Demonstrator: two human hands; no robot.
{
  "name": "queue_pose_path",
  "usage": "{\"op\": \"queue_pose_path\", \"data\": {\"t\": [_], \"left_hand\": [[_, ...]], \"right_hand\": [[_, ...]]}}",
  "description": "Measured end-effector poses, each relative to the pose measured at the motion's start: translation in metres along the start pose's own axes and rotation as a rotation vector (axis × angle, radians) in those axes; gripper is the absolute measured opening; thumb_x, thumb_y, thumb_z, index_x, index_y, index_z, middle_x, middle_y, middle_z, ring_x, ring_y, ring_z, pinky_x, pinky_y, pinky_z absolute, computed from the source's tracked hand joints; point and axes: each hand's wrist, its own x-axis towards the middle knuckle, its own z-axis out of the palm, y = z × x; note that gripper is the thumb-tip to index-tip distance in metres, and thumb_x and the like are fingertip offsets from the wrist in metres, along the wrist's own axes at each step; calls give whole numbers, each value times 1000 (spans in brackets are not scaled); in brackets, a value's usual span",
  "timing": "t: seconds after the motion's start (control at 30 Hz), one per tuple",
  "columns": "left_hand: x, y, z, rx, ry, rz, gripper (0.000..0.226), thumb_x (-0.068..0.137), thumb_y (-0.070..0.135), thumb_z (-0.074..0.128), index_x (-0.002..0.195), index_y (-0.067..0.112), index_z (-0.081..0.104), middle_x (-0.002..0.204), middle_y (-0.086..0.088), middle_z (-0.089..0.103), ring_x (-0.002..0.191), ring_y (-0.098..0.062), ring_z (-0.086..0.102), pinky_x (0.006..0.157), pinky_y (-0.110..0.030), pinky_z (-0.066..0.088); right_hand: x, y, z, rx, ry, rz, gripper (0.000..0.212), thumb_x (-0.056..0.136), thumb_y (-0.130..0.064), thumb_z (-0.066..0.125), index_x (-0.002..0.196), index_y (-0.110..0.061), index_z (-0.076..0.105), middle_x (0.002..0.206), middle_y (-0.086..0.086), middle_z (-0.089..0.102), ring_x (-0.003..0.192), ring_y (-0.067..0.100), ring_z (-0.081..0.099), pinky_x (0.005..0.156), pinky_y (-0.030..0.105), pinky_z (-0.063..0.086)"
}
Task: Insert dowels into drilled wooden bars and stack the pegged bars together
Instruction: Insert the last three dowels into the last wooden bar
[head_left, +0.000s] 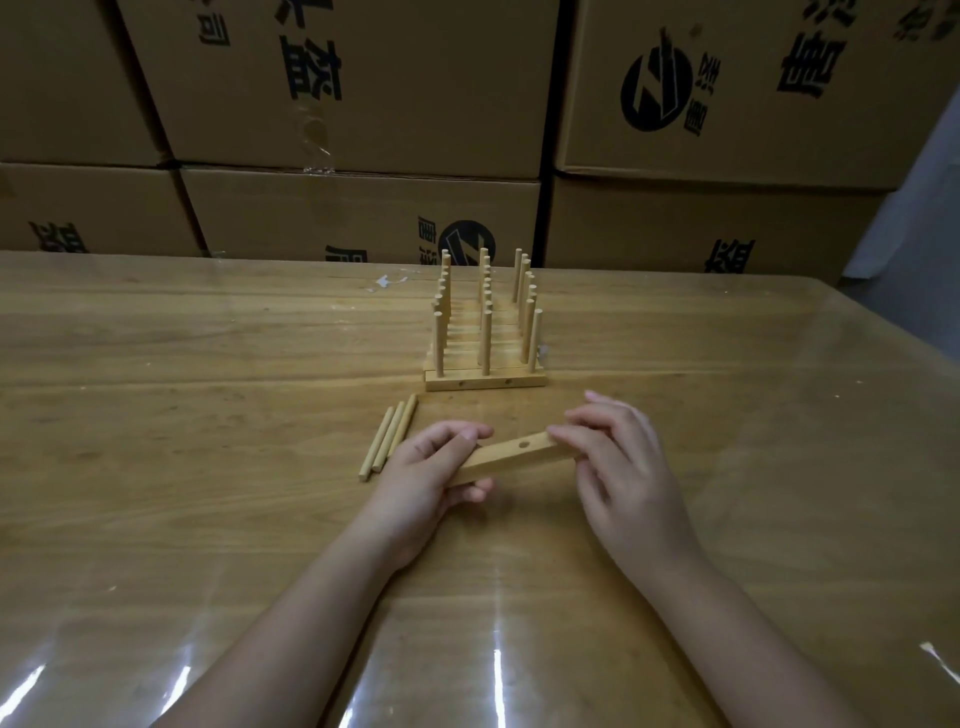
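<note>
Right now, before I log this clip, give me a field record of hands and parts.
left hand: grips the left end of the drilled bar
right hand: fingertips hold its right end
drilled bar: between both hands, one hole showing, no dowels in it
loose dowels: three, side by side on the table, left of the left hand
pegged bars: grouped behind the hands, dowels upright
background: cardboard boxes behind the table

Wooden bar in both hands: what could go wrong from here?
The wooden bar is held only by its ends, left hand gripping, right hand pinching; freeing a hand for a dowel could let it tip. The three loose dowels beside the left hand may roll if brushed. The pegged stack stands just beyond; a bump could knock its upright pegs askew.
</note>
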Motion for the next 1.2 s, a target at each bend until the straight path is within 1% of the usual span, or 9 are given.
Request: {"op": "queue_pose_path", "data": {"t": [0.1,0.2,0.27,0.4,0.53,0.7,0.87,1.03,1.2], "left_hand": [[1,0,2,-9,18,31,26,75,24,65,96,9,68,78,0,69,62,-13,65,54,-17,53],[1,-3,1,-2,26,55,22,72,20,66,91,11,69,81,2,69,71,-11,67,63,-19,54],[1,-5,-2,0,-6,67,16,70,16,68,86,14,73,85,2,69,80,-10,68,71,-21,54],[0,-4,-3,-11,-56,50,18,71,11,69,88,16,73,93,-3,69,87,-12,67,75,-23,54],[-5,-3,-2,343,-126,30,29,86,5,62,102,28,71,102,7,69,89,-9,66,76,-21,51],[-11,2,8,576,-151,28,36,79,41,65,114,34,63,93,11,66,86,-2,63,73,-13,48],[-14,-1,13,592,-189,35,22,87,29,63,108,27,65,85,8,67,73,4,60,61,-11,44],[-13,4,10,504,-99,76,17,83,36,62,99,31,67,83,10,66,70,4,58,59,-11,46],[-7,11,5,242,-8,14,34,70,39,66,96,18,70,75,2,69,64,-8,63,55,-23,50]], "right_hand": [[-4,5,2,83,-82,224,39,85,-17,61,123,-16,56,130,1,44,119,12,45,95,24,42],[-4,9,6,355,-52,474,49,82,-44,53,129,-35,41,131,-12,41,116,3,46,90,19,43],[-3,12,8,505,13,610,38,82,-40,55,118,-46,43,127,-11,50,113,3,51,88,18,44],[-3,18,10,742,65,746,34,82,-12,67,102,-38,57,105,-5,64,101,8,62,88,25,51],[-2,19,8,843,104,797,34,80,-13,69,104,-36,59,110,-2,63,102,11,64,91,33,50],[1,10,9,988,45,753,37,80,-6,66,111,-25,56,106,-3,69,102,14,65,90,28,51],[-3,-2,16,939,-26,729,31,85,-5,60,111,-22,54,111,5,65,96,16,67,85,32,54],[-1,4,28,812,39,900,18,95,-24,48,110,-21,57,88,-1,69,85,11,67,71,25,55],[19,7,54,314,-336,550,17,93,-19,50,95,-32,59,99,-16,59,100,7,55,82,20,41]]}}
